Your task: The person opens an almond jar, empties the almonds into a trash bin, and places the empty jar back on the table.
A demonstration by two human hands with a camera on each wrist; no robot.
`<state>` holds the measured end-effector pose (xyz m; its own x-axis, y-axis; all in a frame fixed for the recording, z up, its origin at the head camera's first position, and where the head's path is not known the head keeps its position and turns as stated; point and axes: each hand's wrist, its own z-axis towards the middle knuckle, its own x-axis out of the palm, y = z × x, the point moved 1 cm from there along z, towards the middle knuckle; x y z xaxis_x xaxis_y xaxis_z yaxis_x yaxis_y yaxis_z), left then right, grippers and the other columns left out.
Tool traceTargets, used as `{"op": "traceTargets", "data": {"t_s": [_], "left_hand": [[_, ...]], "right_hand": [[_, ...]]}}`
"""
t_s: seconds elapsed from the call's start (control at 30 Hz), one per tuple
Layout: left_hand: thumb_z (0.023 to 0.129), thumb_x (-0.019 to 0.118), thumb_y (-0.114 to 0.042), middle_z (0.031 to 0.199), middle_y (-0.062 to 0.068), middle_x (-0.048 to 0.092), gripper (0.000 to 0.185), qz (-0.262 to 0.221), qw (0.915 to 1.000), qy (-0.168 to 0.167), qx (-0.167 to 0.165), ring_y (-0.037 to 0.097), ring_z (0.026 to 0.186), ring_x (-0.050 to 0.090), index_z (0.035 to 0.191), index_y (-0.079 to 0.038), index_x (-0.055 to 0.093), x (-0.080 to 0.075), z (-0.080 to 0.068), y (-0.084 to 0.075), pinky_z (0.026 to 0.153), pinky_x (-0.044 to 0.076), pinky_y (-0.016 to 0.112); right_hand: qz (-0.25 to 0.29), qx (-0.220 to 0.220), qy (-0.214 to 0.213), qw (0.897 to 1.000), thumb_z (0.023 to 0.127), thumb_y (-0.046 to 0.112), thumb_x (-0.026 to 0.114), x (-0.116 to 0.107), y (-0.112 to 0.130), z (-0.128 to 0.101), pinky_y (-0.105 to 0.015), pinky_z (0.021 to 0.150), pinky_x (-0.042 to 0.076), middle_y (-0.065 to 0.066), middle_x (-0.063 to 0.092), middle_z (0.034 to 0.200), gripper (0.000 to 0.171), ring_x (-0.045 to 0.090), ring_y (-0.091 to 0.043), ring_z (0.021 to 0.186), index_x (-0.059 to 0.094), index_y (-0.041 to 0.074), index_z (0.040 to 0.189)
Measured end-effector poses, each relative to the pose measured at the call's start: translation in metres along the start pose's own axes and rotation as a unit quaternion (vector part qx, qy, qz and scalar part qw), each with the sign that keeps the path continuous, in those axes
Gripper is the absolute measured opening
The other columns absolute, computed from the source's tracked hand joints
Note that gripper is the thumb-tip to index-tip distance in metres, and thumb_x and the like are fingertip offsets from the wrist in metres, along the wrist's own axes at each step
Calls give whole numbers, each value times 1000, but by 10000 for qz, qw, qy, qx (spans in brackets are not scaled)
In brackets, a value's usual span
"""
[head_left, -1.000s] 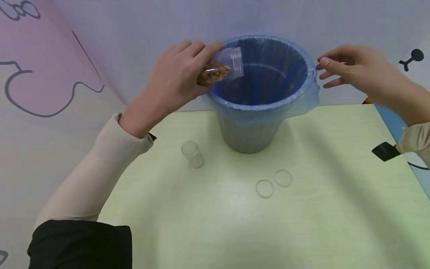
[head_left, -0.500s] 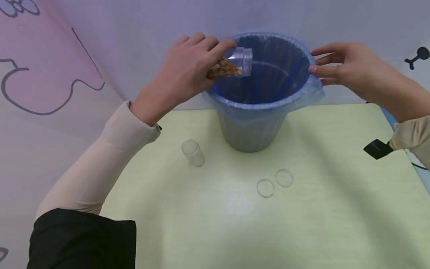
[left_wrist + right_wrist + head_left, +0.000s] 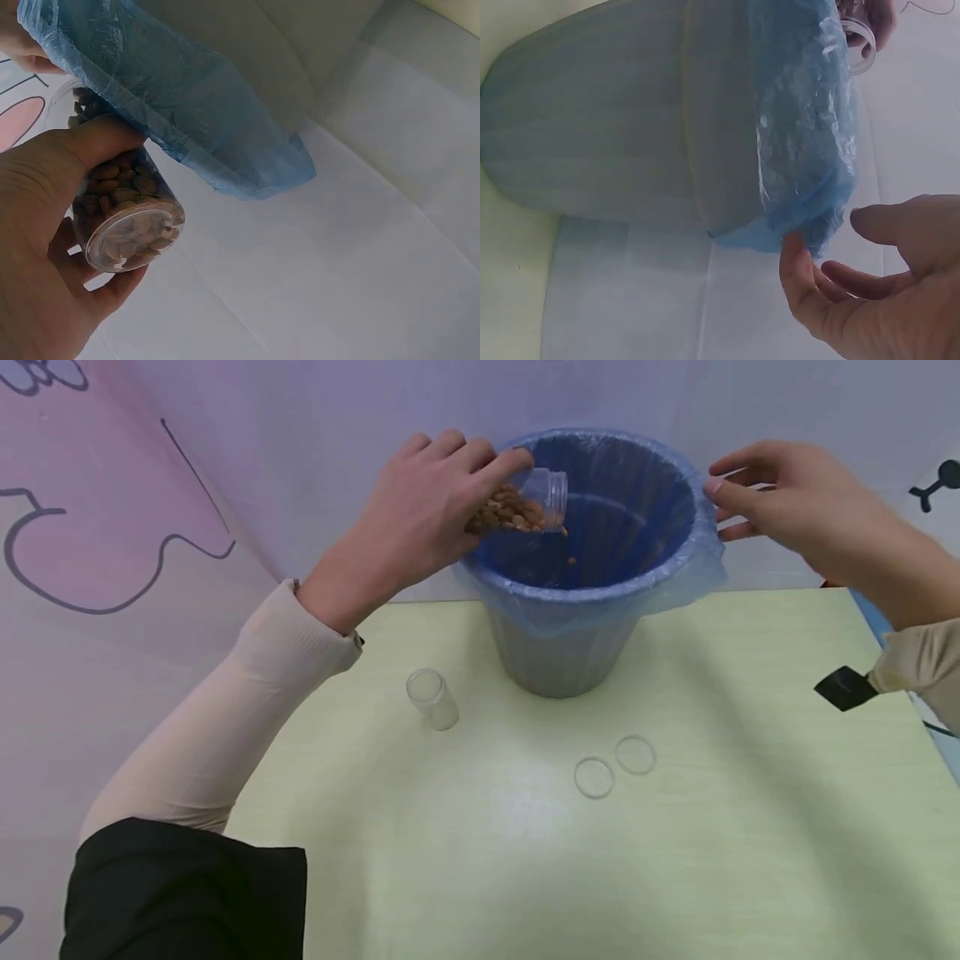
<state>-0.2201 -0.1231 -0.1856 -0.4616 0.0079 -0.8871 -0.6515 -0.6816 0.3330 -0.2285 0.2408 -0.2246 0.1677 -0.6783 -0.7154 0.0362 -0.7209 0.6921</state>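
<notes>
Jar (image 3: 536, 503) of nuts tipped over bin (image 3: 585, 560), gripped by left hand (image 3: 420, 518); nuts dropping in. Right hand (image 3: 787, 506) fingers loose, empty, beside rim.

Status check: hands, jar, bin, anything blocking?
Left hand grips tilted jar, nuts spilling into lined bin. Right hand open beside rim, contact unclear. Nothing in the way.

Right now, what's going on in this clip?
The left hand grips a clear jar of nuts, tipped over the blue-lined bin; a few nuts are dropping in. The right hand is open by the bin's rim. An empty jar and two clear lids sit on the table.
</notes>
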Motion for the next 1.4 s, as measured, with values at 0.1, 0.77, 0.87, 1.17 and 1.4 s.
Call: {"op": "traceTargets", "data": {"t_s": [0.1, 0.77, 0.87, 1.17, 1.4], "left_hand": [[97, 75, -20, 137, 14, 63, 67, 104, 9999, 85, 29, 39, 121, 60, 156, -20, 44, 0, 1, 0, 94, 51, 53], [98, 74, -20, 128, 15, 65, 64, 459, 9985, -41, 307, 39, 112, 62, 155, -17, 44, 9, 0, 0, 88, 51, 50], [98, 74, -20, 127, 15, 66, 63, 507, 9981, -77, 334, 39, 110, 62, 154, -16, 45, 9, 0, 0, 87, 51, 50], [101, 69, -16, 123, 16, 66, 57, 742, 9961, -177, 450, 37, 103, 61, 152, -15, 45, 9, -2, 1, 84, 49, 48], [99, 71, -14, 123, 15, 66, 60, 719, 9965, -89, 409, 38, 103, 61, 153, -14, 45, 8, -1, 1, 83, 49, 47]], "right_hand": [[1, 7, -47, 10000, 107, 41, 53, 3, 3, 2, -20, 101, 54, -19, 45, 158, 67, 59, 10, 84, 32, 12, 164], [1067, 293, 241, 9936, 103, 33, 61, 9, -5, 12, -6, 72, 54, 10, 52, 116, 69, 63, -1, 94, 32, 16, 164], [941, 270, 260, 9949, 104, 33, 60, 10, -5, 11, -7, 75, 55, 10, 51, 117, 69, 62, -1, 96, 31, 16, 164], [760, 215, 311, 9964, 105, 35, 59, 11, -5, 12, -11, 82, 57, 11, 49, 121, 70, 61, -1, 99, 28, 17, 165], [686, 197, 305, 9970, 105, 33, 58, 12, -2, 11, -11, 82, 57, 10, 48, 122, 69, 61, -1, 99, 27, 15, 165]]}}
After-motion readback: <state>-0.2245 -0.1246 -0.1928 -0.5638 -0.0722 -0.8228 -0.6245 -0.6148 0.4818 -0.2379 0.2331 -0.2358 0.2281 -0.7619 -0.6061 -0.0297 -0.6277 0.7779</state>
